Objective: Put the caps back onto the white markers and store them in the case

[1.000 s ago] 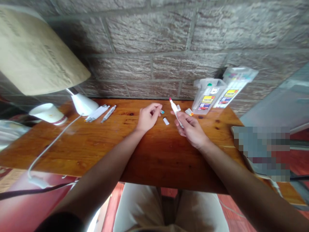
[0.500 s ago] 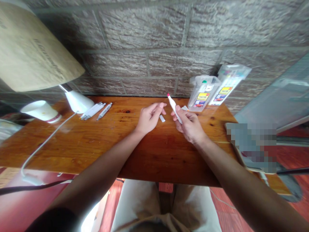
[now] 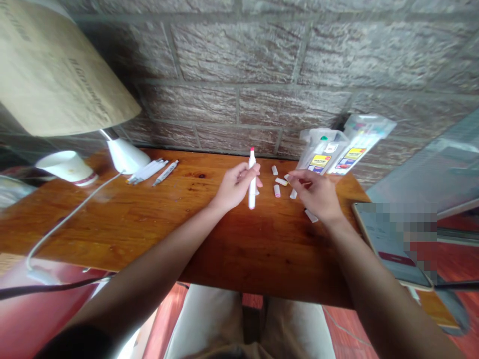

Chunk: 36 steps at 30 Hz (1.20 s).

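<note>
My left hand (image 3: 239,182) is closed around a white marker (image 3: 252,187) held upright, its red tip bare and pointing up. Part of a small white piece shows behind that marker; I cannot tell what it is. To the right, my right hand (image 3: 316,192) pinches a small white marker cap (image 3: 287,177) between thumb and fingertips, low over the table. Several loose caps lie around these fingers, among them a pink-ended cap (image 3: 277,191), a yellow-ended cap (image 3: 281,182) and a plain white cap (image 3: 311,215).
Two clear plastic marker cases (image 3: 318,149) stand by the brick wall. A tablet (image 3: 389,244) lies at the table's right. On the left are several capped markers (image 3: 146,172), a lamp (image 3: 125,155), its cable (image 3: 71,222) and a paper cup (image 3: 69,167).
The uncapped red marker has passed from my right hand to my left and now stands upright. My right hand has moved right to the caps, more of which now show.
</note>
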Each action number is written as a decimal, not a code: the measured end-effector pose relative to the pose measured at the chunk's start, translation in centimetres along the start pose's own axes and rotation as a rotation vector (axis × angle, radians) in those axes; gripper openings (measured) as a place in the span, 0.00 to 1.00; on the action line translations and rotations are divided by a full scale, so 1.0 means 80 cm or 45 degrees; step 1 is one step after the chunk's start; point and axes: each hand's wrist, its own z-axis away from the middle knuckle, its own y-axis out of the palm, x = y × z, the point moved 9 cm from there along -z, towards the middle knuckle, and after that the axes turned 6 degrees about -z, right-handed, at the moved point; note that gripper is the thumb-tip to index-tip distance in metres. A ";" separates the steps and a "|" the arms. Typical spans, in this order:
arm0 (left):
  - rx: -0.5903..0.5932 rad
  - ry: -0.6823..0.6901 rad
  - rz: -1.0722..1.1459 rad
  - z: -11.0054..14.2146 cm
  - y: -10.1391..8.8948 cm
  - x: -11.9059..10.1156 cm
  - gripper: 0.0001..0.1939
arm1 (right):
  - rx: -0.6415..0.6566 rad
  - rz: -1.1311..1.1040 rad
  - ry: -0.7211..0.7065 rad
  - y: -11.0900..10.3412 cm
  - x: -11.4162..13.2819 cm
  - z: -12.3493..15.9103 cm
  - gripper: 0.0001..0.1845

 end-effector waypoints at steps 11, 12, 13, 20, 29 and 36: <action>0.204 0.345 -0.755 0.024 0.033 -0.023 0.20 | 0.234 0.323 -0.050 0.048 -0.004 0.011 0.13; 0.190 0.353 -0.771 0.023 0.031 -0.023 0.20 | 0.220 0.283 -0.038 0.045 -0.006 0.010 0.12; 0.175 0.362 -0.787 0.022 0.030 -0.023 0.19 | 0.197 0.223 -0.019 0.040 -0.008 0.010 0.11; 0.144 0.365 -0.860 0.017 0.019 -0.017 0.17 | 0.019 -0.553 0.263 0.018 -0.023 0.006 0.19; 0.117 0.358 -0.879 0.016 0.016 -0.013 0.17 | -0.226 -1.156 0.365 0.004 -0.017 0.003 0.15; 0.121 0.388 -0.902 0.017 0.019 -0.014 0.17 | -0.110 -1.073 0.299 0.012 -0.011 0.004 0.18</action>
